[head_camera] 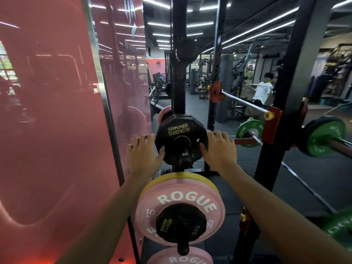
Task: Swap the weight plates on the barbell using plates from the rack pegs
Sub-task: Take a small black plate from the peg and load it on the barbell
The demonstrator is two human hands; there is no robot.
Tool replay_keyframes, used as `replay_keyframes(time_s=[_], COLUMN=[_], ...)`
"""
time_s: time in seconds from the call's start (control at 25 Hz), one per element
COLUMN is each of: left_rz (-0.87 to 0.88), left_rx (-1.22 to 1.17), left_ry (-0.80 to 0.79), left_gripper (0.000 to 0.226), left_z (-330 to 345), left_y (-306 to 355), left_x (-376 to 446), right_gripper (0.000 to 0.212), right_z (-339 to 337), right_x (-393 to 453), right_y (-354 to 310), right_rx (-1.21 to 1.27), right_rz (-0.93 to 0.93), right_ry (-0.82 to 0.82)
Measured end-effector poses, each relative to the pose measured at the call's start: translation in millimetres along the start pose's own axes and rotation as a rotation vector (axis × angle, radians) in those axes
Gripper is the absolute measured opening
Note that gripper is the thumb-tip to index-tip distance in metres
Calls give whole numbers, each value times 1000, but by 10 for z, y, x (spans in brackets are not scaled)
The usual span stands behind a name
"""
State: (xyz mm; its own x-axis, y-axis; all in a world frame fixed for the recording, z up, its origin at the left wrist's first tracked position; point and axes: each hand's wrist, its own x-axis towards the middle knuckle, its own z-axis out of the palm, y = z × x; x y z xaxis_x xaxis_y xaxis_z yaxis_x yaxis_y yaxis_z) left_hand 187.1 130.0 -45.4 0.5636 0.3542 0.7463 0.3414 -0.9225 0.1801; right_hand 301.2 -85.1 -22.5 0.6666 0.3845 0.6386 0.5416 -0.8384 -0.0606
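Note:
A black Hammer Strength plate (180,130) hangs on a rack peg (184,156) straight ahead. My right hand (219,147) grips its right rim, thumb on the face and fingers curled over the edge. My left hand (143,151) is at the left rim with fingers spread and straight, and only the thumb touches the plate. The barbell (341,144) lies in the rack at the right, carrying a green Rogue plate (322,139) at the near end and another green plate (247,132) at the far end.
Below hangs a pink Rogue plate (181,197) with a small black plate (181,223) in front, and another pink plate (181,259) lower down. A red glass wall (57,111) closes the left. The black rack upright (285,92) stands right. A person (263,90) trains behind.

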Motion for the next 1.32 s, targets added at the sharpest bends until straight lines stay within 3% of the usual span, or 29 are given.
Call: replay_keyframes(time_s=[0.52,0.88,1.32], left_rz=[13,-5,-16], left_rx=[-6,20,-111], left_ry=[-81,-106,35], left_gripper=[47,43,37], left_z=[333,243,-372], left_y=[-51,-5,30], left_x=[383,226,-411], right_gripper=[47,42,23], right_z=[206,87,-496], right_x=[429,283,-494], right_y=[-16,-67,-120], right_rx=[-103,-153,-6], right_rz=[2,10,-12], right_ry=[-41,-15,162])
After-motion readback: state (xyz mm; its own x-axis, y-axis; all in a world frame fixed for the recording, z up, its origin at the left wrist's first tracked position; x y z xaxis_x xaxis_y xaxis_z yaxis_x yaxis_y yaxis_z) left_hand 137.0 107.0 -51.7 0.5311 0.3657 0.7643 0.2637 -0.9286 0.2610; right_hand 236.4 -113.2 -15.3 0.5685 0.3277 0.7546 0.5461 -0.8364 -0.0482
